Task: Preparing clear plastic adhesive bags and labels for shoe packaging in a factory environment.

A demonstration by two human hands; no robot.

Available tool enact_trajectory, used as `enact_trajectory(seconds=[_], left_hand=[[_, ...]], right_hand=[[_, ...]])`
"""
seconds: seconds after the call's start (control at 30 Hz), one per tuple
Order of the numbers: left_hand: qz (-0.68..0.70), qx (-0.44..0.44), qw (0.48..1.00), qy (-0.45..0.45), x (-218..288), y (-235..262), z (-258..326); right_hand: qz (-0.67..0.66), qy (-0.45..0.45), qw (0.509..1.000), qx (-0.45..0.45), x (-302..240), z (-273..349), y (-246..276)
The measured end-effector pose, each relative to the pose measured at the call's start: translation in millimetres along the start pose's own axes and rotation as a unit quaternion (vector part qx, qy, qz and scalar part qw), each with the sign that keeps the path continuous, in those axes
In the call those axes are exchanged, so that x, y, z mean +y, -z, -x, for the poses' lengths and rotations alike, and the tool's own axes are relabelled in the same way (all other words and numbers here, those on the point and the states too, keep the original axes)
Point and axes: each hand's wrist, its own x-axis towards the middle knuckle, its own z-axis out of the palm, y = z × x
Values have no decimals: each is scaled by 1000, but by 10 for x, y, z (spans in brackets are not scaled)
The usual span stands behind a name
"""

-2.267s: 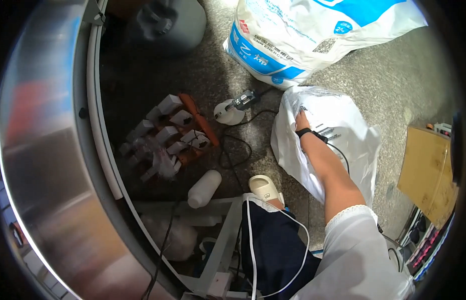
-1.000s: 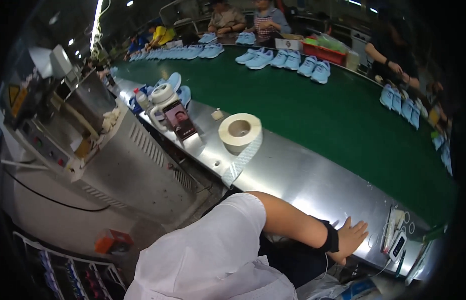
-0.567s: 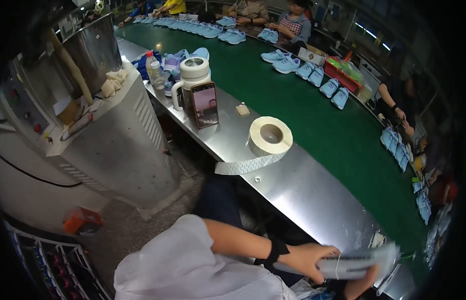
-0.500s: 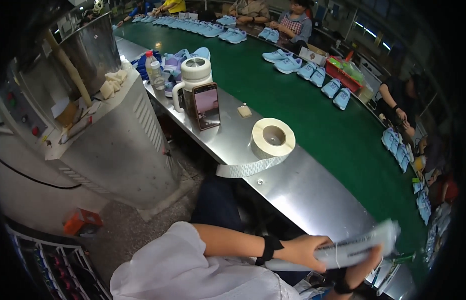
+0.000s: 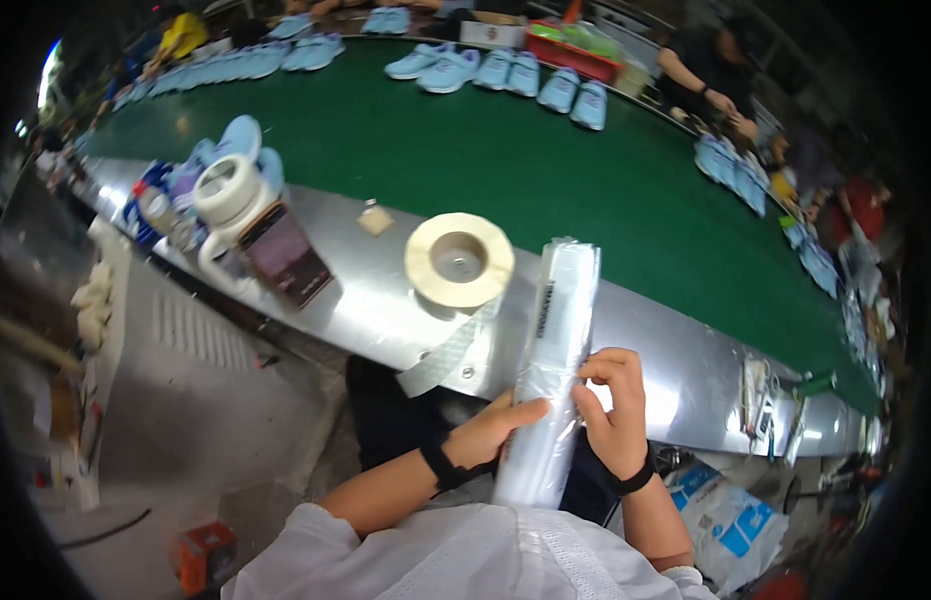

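Note:
A long bundle of clear plastic bags (image 5: pixel 557 345), folded into a flat roll with dark print along one side, stands slanted in front of my body, its upper end over the metal table edge. My left hand (image 5: pixel 490 430) grips its lower left side, thumb across the front and the other fingers hidden behind. At the bundle's right edge is my right hand (image 5: pixel 615 410), its fingers curled and its thumb and fingertips against the plastic. Just left of the bundle's top, a roll of cream label tape (image 5: pixel 425 262) lies on the table, a loose strip hanging toward me.
A phone (image 5: pixel 287 258) leans on a white jug (image 5: pixel 225 195) at the left of the metal ledge (image 5: pixel 355 325). Beyond it runs a green belt (image 5: pixel 355 130) with light-blue shoes (image 5: pixel 447 72) along its far side. Tools (image 5: pixel 760 400) lie at right; co-workers sit opposite.
The bundle has swung from lying sideways at lower right to pointing away from me at the middle. Both hands came with it. The view has turned to the right.

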Motion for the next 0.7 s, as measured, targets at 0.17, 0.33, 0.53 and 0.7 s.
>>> enact_trajectory(seconds=[0.17,0.33,0.53,0.7], left_hand=[[28,-51,998,-12,37,-99,-107],[56,-91,992,64,-28,-52,-306],[-34,-175,958,226,-126,-119,-467],[-224,-228,893,318,-428,-134,-633]], right_hand=[[-8,20,997,-68,136,-95,222],[-236,-173,952,-89,252,46,560],[0,-106,992,63,756,21,1246],[42,-248,928,273,1708,507,1987]])
